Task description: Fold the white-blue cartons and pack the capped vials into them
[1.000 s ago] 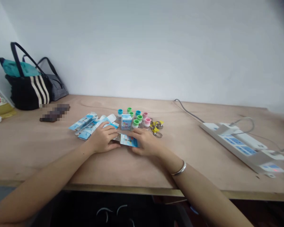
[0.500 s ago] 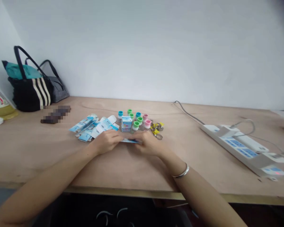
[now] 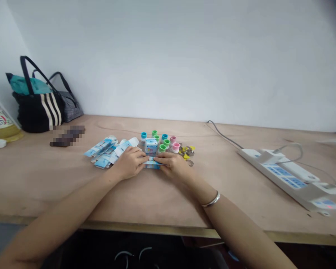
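Between my two hands is a small blue-and-white carton (image 3: 152, 163), partly covered by my fingers. My left hand (image 3: 131, 161) grips its left end, and my right hand (image 3: 173, 164), with a silver bangle on that wrist, grips its right end. Just behind it a made-up small box (image 3: 151, 147) stands upright. Small bottles with green, blue and pink tops (image 3: 166, 143) cluster around that box. Flattened cartons (image 3: 103, 150) lie in a loose pile left of my left hand. Metal rings with yellow tags (image 3: 187, 151) lie right of the bottles.
A white power strip (image 3: 285, 179) with plugs and cables lies on the right of the wooden table (image 3: 226, 209). At the back left stand a black striped bag (image 3: 39, 112), a grey bag (image 3: 70, 106) and a bottle of yellow liquid (image 3: 4, 127). A blurred dark object (image 3: 67, 136) lies nearby.
The carton between my hands now shows more of its blue-and-white face. My fingertips have come closer together over it. The view has shifted slightly; the bottles and pile look unmoved.
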Demonstrator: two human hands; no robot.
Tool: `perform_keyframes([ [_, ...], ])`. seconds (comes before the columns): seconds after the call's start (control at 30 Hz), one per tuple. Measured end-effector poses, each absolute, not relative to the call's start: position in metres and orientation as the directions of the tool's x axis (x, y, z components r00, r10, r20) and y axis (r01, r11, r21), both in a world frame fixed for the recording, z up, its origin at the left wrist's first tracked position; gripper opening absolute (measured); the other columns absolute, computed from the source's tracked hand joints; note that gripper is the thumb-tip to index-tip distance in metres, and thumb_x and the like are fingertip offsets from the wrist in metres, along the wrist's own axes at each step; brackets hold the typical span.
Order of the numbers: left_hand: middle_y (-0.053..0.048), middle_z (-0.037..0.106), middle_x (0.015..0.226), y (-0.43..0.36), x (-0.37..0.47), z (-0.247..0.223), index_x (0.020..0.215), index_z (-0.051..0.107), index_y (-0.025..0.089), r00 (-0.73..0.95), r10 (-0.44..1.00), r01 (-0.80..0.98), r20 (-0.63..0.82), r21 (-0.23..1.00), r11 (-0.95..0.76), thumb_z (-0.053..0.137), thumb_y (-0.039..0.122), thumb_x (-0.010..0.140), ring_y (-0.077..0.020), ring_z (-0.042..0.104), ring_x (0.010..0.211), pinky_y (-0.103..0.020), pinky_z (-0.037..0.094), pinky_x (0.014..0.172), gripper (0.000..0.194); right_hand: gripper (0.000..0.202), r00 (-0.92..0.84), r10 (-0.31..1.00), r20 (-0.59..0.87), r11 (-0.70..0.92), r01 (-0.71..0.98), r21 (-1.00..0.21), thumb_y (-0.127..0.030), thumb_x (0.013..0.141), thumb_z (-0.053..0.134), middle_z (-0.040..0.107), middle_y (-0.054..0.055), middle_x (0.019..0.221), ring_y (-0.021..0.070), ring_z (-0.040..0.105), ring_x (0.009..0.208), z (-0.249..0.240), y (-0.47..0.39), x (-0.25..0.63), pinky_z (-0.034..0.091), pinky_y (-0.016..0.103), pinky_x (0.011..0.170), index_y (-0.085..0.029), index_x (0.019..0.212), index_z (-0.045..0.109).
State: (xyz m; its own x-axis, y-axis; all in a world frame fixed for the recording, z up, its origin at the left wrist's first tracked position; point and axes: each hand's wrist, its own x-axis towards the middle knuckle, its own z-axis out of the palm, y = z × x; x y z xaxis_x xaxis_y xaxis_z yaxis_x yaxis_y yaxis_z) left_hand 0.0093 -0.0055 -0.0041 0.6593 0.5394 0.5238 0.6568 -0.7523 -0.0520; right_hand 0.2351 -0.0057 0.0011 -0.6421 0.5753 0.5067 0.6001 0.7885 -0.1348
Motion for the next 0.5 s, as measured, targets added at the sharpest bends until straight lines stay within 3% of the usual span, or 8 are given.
perform_keyframes([
  [0.07,-0.009,0.067,0.098,-0.004,0.012,-0.004,0.103,0.066,0.019,0.673,0.52,0.658,0.527,-0.105,-0.745,0.046,0.02,0.086,-0.0227,0.058,0.093,-0.039,0.042,0.083,0.025,0.034,-0.647,0.568,0.508,0.78,0.62,-0.082,-0.01,0.078,0.05,0.068,0.009,0.102,0.0184,0.065,0.082,0.001,-0.007,0.236,0.051,0.028,0.069,-0.019,0.105,0.068],
  [0.13,-0.009,0.067,0.095,-0.003,0.011,-0.002,0.1,0.066,0.018,0.649,0.505,0.653,0.569,-0.078,-0.753,0.043,0.018,0.088,-0.0212,0.059,0.09,-0.036,0.043,0.082,0.025,0.033,-0.621,0.564,0.544,0.779,0.619,-0.102,-0.017,0.081,0.053,0.067,0.009,0.101,0.0193,0.064,0.084,0.004,-0.008,0.237,0.051,0.029,0.07,-0.02,0.112,0.063],
  [0.23,-0.007,0.068,0.093,-0.001,0.001,0.009,0.097,0.065,0.019,0.549,0.52,0.639,0.655,0.072,-0.766,0.043,0.022,0.089,-0.0188,0.061,0.088,-0.031,0.045,0.082,0.024,0.053,-0.497,0.561,0.663,0.784,0.576,-0.232,-0.033,0.08,0.06,0.064,0.01,0.106,0.0208,0.063,0.09,0.011,-0.009,0.241,0.052,0.032,0.074,-0.021,0.13,0.046],
  [0.3,-0.005,0.068,0.096,-0.001,-0.013,0.02,0.101,0.062,0.019,0.413,0.58,0.668,0.702,0.198,-0.717,0.044,0.028,0.088,-0.0183,0.062,0.089,-0.029,0.046,0.081,0.024,0.061,-0.395,0.583,0.71,0.765,0.562,-0.315,-0.038,0.079,0.061,0.064,0.01,0.102,0.019,0.063,0.083,0.014,-0.009,0.243,0.051,0.03,0.07,-0.019,0.133,0.039],
  [0.43,-0.003,0.068,0.102,0.001,-0.05,0.039,0.119,0.049,0.02,0.03,0.739,0.745,0.673,0.478,-0.466,0.048,0.031,0.083,-0.0176,0.063,0.085,-0.026,0.049,0.073,0.038,0.027,-0.394,0.663,0.636,0.692,0.647,-0.32,-0.034,0.082,0.056,0.066,0.004,0.075,0.0122,0.057,0.057,0.016,-0.011,0.245,0.044,0.024,0.057,-0.017,0.103,0.062],
  [0.5,-0.003,0.068,0.099,0.002,-0.065,0.042,0.121,0.046,0.021,-0.104,0.8,0.785,0.592,0.542,-0.299,0.049,0.03,0.081,-0.0179,0.064,0.076,-0.027,0.049,0.068,0.041,0.017,-0.443,0.693,0.569,0.667,0.693,-0.274,-0.03,0.082,0.055,0.065,0.003,0.066,0.0113,0.054,0.055,0.015,-0.012,0.244,0.039,0.023,0.055,-0.018,0.087,0.067],
])
